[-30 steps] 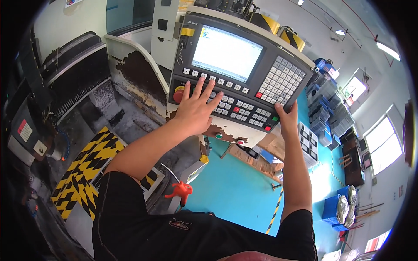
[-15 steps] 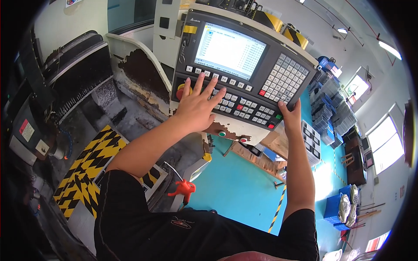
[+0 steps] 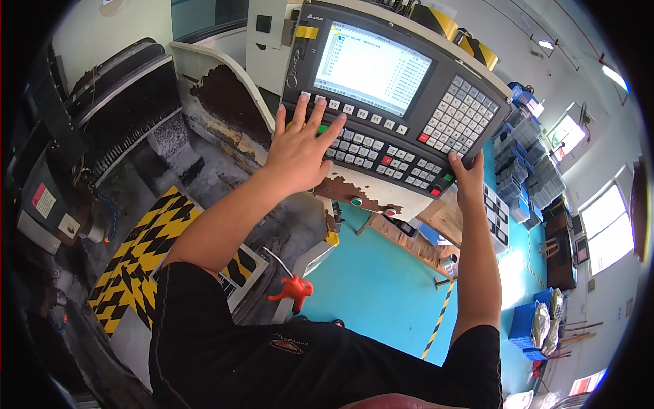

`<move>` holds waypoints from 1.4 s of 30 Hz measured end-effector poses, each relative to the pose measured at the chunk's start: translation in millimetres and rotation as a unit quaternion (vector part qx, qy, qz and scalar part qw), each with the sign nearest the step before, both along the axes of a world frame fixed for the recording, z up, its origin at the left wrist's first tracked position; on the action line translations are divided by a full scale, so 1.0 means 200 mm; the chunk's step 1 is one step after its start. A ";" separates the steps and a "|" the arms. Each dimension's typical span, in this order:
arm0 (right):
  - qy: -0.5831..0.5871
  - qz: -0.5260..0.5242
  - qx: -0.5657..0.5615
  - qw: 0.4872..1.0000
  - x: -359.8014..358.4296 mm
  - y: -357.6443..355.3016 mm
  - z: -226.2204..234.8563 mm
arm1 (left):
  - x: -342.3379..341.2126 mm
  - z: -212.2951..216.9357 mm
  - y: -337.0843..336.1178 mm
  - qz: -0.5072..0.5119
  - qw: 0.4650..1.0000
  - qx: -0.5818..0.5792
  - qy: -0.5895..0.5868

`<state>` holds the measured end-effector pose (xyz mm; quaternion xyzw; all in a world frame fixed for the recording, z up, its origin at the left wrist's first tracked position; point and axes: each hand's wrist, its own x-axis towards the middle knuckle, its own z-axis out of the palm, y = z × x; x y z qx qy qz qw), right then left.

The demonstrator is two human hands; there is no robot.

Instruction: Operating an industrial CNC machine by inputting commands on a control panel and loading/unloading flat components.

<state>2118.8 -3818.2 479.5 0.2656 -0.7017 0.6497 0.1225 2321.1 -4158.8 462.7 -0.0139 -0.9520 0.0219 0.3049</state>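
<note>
A dark grey machine control panel (image 3: 436, 88) with a lit screen (image 3: 371, 67) and rows of keys fills the upper middle. My left hand (image 3: 300, 146) lies flat on its lower left keys, fingers spread, one fingertip by a green key. My right hand (image 3: 466, 177) grips the panel's lower right edge, the thumb resting on the keys near a green button. A white numeric keypad (image 3: 458, 123) sits to the right of the screen. Rust stains the white casing (image 3: 354, 191) under the panel.
Left of me stands a dirty machine enclosure (image 3: 136, 102) above a yellow and black striped step (image 3: 146, 252). A red air gun (image 3: 294, 290) hangs low in the middle over the teal floor (image 3: 381, 286). Blue crates (image 3: 528, 320) and shelves stand at the right.
The panel has come closer and larger in view. My left hand slid up the keys toward the screen; my right hand keeps hold of the panel's lower right edge.
</note>
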 end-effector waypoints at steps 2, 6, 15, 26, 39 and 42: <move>-0.016 0.021 0.007 1.000 0.02 0.01 0.01 | 0.00 0.00 0.00 -0.013 0.999 0.024 0.017; -0.019 0.032 -0.008 0.999 0.00 0.03 0.00 | -0.01 -0.01 -0.05 -0.026 0.998 0.047 0.036; -0.033 -0.005 -0.006 0.999 -0.02 0.03 -0.03 | 0.02 0.03 -0.06 -0.023 0.999 0.032 0.023; -0.071 0.014 -0.018 0.997 -0.02 0.07 0.01 | 0.02 0.02 0.01 -0.016 1.000 -0.002 0.011; -0.113 -0.104 -0.030 0.988 0.13 -0.14 0.17 | -0.01 -0.01 0.03 0.012 0.999 -0.032 -0.016; -0.129 -0.063 -0.072 0.987 0.05 -0.10 0.14 | 0.01 0.00 0.03 0.019 0.999 -0.034 -0.019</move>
